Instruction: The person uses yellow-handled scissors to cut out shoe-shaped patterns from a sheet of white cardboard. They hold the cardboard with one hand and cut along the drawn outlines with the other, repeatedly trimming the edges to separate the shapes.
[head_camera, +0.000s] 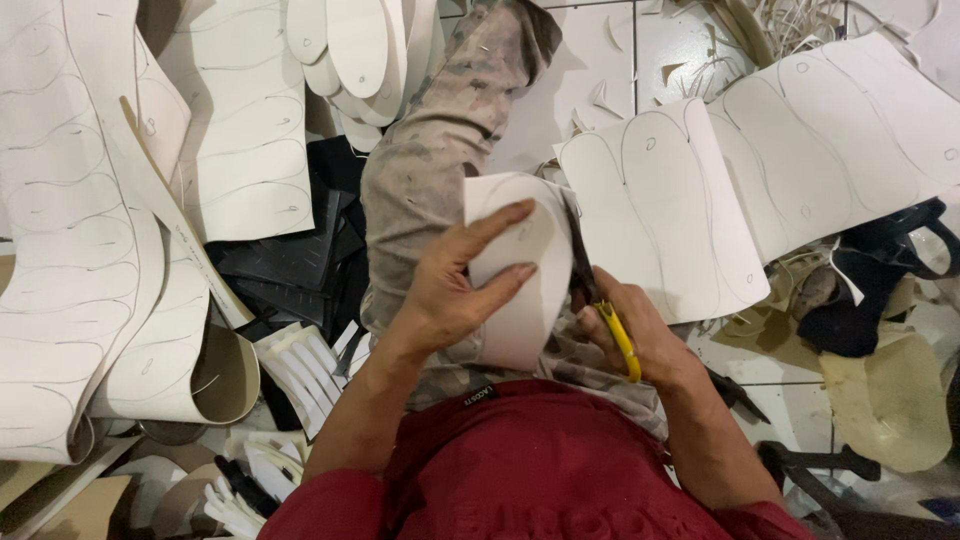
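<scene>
- The left hand (455, 290) sits at the centre of the frame, closed on a white sole-shaped sheet piece (520, 275): its fingers spread over the upper face, the thumb hidden beneath
- The piece's long axis runs up and down the frame, rounded end toward the top, lower end toward the red shirt (540, 470)
- The right hand (640, 340) lies just right of the piece, touching its right edge, closed through the yellow handles of the scissors (600, 300)
- The scissor blades point toward the upper middle of the frame, lying along the piece's right edge, so the cutting line follows that long axis; whether the blades are parted I cannot tell
- The left hand covers more of the piece; the right meets only its edge
- To the right of both hands, on the tiled floor (600, 60), lie traced white sheets (660, 200) with sole outlines, just beside the scissors
- At the left of the frame are curled white strips (90, 250) already cut out, and a stack of cut soles (360, 50) near the top
</scene>
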